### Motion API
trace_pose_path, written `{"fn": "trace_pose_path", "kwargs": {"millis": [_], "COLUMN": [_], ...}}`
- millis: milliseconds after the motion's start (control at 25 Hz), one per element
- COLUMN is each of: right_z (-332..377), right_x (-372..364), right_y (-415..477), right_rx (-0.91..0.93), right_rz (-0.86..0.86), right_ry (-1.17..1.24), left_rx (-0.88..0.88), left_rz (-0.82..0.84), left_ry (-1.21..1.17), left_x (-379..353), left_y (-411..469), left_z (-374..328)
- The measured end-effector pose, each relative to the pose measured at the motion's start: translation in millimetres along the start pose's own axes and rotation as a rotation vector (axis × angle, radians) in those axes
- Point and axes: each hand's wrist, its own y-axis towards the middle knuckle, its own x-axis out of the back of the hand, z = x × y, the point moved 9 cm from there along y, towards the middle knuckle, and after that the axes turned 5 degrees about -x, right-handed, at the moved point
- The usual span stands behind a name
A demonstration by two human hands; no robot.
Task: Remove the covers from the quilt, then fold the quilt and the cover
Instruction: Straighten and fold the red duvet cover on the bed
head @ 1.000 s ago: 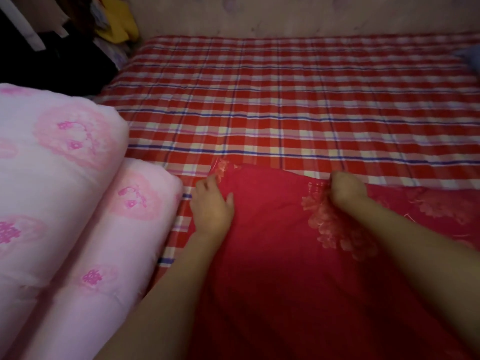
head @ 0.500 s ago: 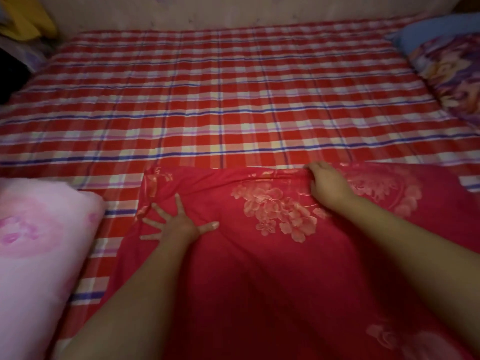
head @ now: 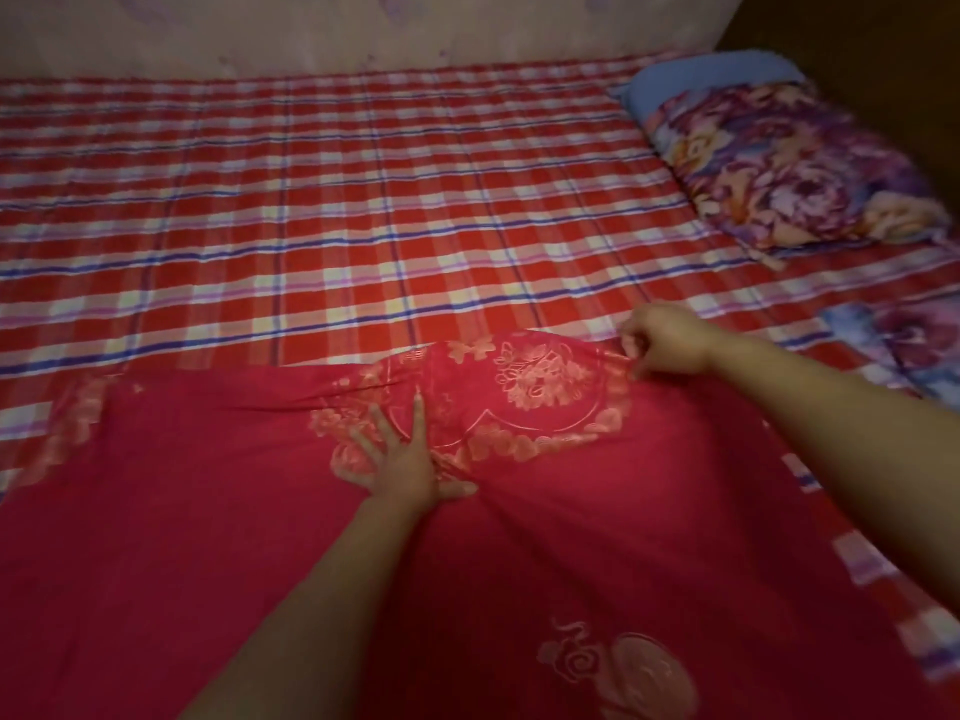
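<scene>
We see the red cover [head: 208, 511] flat on the plaid bed [head: 311, 200], long axis left-right, left hand [head: 400, 459] fingers splayed pressing its middle, right hand [head: 662, 340] nearer the far edge, pinching it.

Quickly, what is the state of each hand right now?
Left hand: open, pressing flat on the red cover.
Right hand: closed, pinching the red cover's far edge.

A home bedroom. A bed [head: 363, 200] in a red checked sheet meets a papered wall [head: 311, 28]. A floral pillow [head: 789, 163] lies at its far right corner.
</scene>
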Motion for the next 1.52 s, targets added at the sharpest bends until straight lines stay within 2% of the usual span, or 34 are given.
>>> {"fn": "trace_pose_path", "kwargs": {"millis": [80, 160, 240, 320, 400, 480, 520, 560, 640, 720, 800, 840, 920, 1040, 1120, 1200, 1280, 1400, 1520], "right_z": [9.6, -0.7, -26.5, -43.2, -38.2, -17.7, -11.3, -10.7, -29.6, -64.4, -82.4, -84.0, -83.4, -85.3, -86.9, -85.4, -89.2, -93.6, -88.5], "right_x": [7.2, 2.2, -21.9, -34.2, -31.5, -9.4, -4.8, -6.0, -17.1, -28.7, -46.9, -52.3, -46.6, 3.7, 28.6, 32.4, 21.7, -5.5, -22.3], "right_y": [-3.4, -4.2, -2.7, -0.2, 3.9, 0.7, -6.9, -13.9, -24.2, -33.8, -40.8, -41.7, -38.8, -15.7, 6.0, 29.6, 50.2, 76.7, 98.3], "right_rx": [0.115, 0.089, -0.042, -0.105, -0.065, 0.077, 0.136, 0.157, 0.071, -0.141, -0.236, -0.262, -0.309, -0.324, -0.322, -0.327, -0.355, -0.381, -0.375], "right_rz": [-0.062, -0.040, 0.125, 0.207, 0.099, -0.119, -0.116, -0.028, 0.225, 0.416, 0.505, 0.482, 0.311, -0.035, -0.129, -0.146, -0.089, -0.016, -0.030], "right_ry": [0.078, 0.128, -0.009, -0.236, -0.339, -0.284, -0.217, -0.156, -0.223, -0.513, -0.741, -0.742, -0.677, -0.742, -0.745, -0.729, -0.696, -0.677, -0.616], "left_rx": [0.014, 0.019, 0.036, 0.062, 0.078, 0.091, 0.098, 0.106, 0.126, 0.134, 0.131, 0.123, 0.101, 0.084, 0.128, 0.197, 0.254, 0.274, 0.274], "left_rz": [0.006, -0.017, -0.071, -0.113, -0.137, -0.133, -0.128, -0.121, -0.098, -0.080, -0.072, -0.073, -0.113, -0.244, -0.220, -0.187, -0.224, -0.267, -0.334], "left_ry": [0.015, 0.017, 0.014, 0.000, -0.006, -0.016, -0.017, -0.008, 0.006, -0.007, -0.030, -0.047, -0.087, -0.261, -0.238, -0.073, 0.022, 0.032, 0.093], "left_x": [1.8, 3.8, 0.9, -5.5, -9.6, -10.0, -10.0, -9.6, -8.2, -6.0, -5.2, -6.1, -1.0, 28.6, 40.3, 36.9, 33.3, 39.0, 47.1], "left_y": [0.3, -4.6, -12.1, -18.2, -19.1, -15.2, -12.9, -11.8, -11.1, -10.0, -11.6, -12.5, -16.4, -1.7, 20.1, 36.2, 49.3, 64.1, 79.7], "left_z": [-0.4, -5.4, -7.5, -6.0, -1.7, 1.3, 2.2, 3.0, 2.0, 1.5, 1.6, 1.4, -1.3, -3.3, -1.6, 6.6, 15.4, 17.6, 22.5]}}
